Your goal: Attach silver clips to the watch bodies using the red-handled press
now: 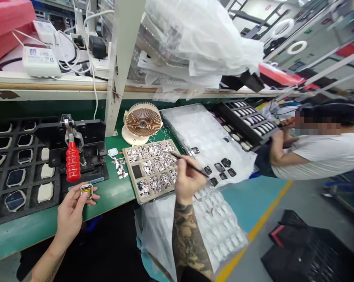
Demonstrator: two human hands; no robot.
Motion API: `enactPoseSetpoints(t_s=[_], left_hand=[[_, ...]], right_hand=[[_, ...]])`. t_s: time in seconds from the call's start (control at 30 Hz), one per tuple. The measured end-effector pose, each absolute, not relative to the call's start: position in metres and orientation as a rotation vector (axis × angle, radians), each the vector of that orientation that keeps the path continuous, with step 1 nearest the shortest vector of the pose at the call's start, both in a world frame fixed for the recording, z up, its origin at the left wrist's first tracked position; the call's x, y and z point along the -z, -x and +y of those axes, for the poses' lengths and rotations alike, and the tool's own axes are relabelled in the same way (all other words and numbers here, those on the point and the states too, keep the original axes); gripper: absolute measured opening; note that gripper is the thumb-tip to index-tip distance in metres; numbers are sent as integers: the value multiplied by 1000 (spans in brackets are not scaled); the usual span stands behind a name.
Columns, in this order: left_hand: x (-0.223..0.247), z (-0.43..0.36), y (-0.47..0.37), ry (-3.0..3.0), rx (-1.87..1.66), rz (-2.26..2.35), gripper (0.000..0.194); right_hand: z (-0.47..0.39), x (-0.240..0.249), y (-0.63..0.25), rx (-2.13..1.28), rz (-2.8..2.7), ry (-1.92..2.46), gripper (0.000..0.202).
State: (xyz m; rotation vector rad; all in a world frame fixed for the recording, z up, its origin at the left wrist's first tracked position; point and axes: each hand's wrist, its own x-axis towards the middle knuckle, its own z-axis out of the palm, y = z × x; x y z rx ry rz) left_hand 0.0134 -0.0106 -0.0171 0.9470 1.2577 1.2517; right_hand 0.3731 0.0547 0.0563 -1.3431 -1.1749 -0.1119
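Between the thumb and fingers of my left hand is a small watch case, its yellow and silver inside facing up. It is held just in front of the toggle clamp with a red handle. My right hand grips dark tweezers, whose tip points over a beige compartment tray. Heaps of small white and dark pieces fill most of its compartments. Whether the tip holds a piece is too small to tell. More loose pieces lie on the green bench left of the tray.
A beige fan stands behind the tray. Black foam trays with watch cases lie at left. Plastic-covered trays with dark frames are at right. A white post rises to the shelf. A co-worker sits at far right.
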Motion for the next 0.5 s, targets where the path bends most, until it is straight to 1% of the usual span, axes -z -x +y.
enactPoseSetpoints(t_s=[0.03,0.13,0.23,0.37,0.43,0.5], left_hand=[[16,-10,-13,-972,-1246,1264,40],[13,-9,-11,-1039,-1240,1265,34],[10,-8,-9,-1061,-1243,1245,33],[7,-7,-9,-1071,-1226,1222,32],[8,-8,-9,-1076,-1219,1211,31],[9,-8,-8,-1080,-1211,1204,31]], right_hand=[[43,-47,-353,81,-1337,1308,15],[16,-23,-298,14,-1880,1187,33],[7,-7,-260,10,-2259,1200,37],[10,0,-246,-42,-2427,1299,38],[14,-2,-256,-71,-2390,1333,42],[20,-5,-277,-40,-2237,1431,45]])
